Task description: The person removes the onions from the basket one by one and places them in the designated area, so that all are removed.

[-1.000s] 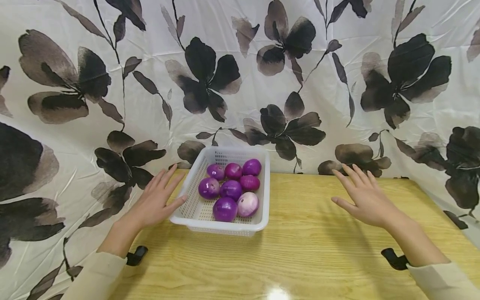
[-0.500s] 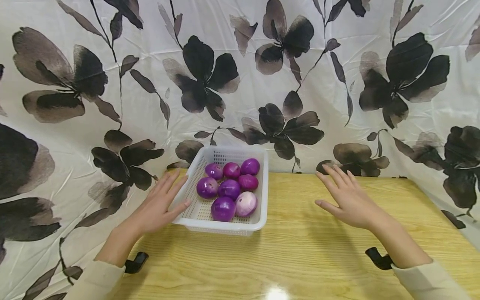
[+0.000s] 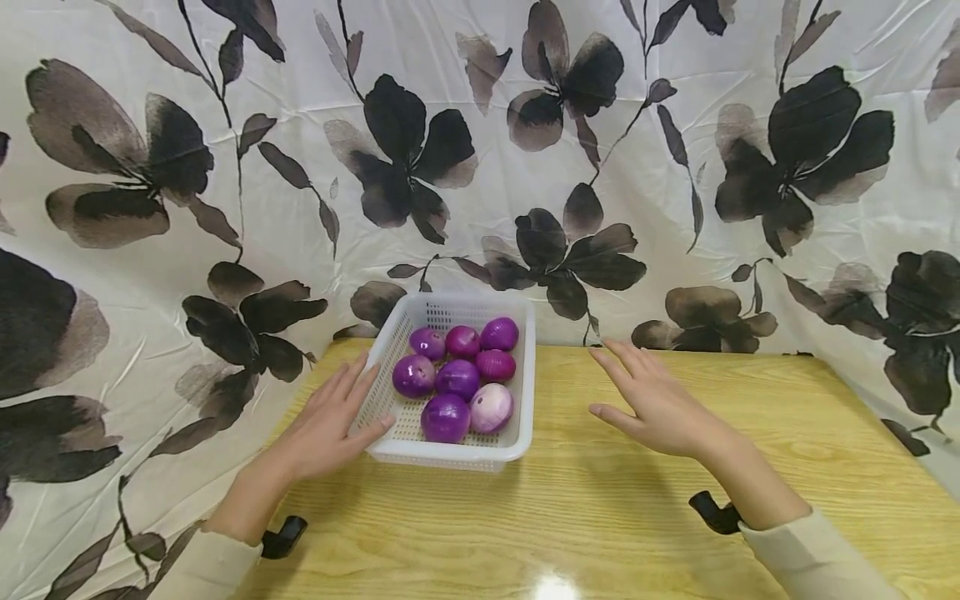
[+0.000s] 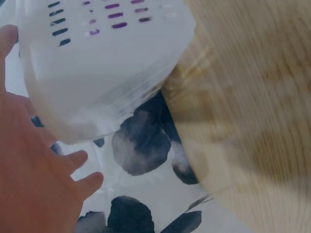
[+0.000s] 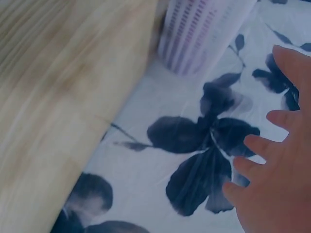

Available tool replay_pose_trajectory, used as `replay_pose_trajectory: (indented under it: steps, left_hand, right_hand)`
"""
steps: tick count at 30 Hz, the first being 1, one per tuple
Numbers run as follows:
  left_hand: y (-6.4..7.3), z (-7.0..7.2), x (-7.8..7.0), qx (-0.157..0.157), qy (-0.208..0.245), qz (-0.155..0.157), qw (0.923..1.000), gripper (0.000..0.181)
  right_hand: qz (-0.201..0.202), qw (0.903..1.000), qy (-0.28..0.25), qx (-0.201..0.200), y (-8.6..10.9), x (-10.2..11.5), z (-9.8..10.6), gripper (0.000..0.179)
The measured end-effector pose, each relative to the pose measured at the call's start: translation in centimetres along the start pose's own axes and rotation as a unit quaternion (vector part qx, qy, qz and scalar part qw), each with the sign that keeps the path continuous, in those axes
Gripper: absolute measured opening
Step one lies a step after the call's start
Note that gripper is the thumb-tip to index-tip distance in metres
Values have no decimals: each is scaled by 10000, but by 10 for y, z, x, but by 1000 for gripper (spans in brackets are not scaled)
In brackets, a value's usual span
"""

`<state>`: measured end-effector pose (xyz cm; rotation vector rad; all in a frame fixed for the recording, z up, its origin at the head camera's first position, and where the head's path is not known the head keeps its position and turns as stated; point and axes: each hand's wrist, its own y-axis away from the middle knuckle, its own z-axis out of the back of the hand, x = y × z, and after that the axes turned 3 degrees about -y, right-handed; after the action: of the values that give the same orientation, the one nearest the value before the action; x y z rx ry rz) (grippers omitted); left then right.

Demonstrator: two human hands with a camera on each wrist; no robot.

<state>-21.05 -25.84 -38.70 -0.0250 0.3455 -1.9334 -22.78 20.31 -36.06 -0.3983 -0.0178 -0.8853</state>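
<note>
A white perforated plastic basket [image 3: 525, 392] stands on the wooden table with several peeled purple onions [image 3: 457, 379] in it; one onion [image 3: 492, 408] is mostly white. My left hand [image 3: 322, 429], fingers spread, overlaps the basket's left rim in the head view. In the left wrist view that hand [image 4: 36, 165] lies beside the basket's wall [image 4: 92, 82]. My right hand [image 3: 660, 408] hovers over the table to the right of the basket, fingers straight and holding nothing. The right wrist view shows this hand [image 5: 277, 160] apart from the basket [image 5: 194, 39].
The light wooden table [image 3: 600, 517] reaches back to a white cloth [image 3: 465, 250] with dark printed flowers, which hangs behind and along the left side. A black wrist mount [image 3: 283, 537] sits under the left wrist, another mount [image 3: 715, 512] under the right.
My right hand has moved left toward the basket. My left hand has shifted slightly right, over the basket's left rim. The basket and onions stay in place.
</note>
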Motion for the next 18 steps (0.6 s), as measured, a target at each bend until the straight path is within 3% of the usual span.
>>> replay_pose_trajectory:
  steps: [18]
  left_hand:
    - [-3, -9, -4, 317, -137, 305, 9989, 98]
  right_hand:
    - [526, 9980, -327, 94, -32, 34, -16, 75]
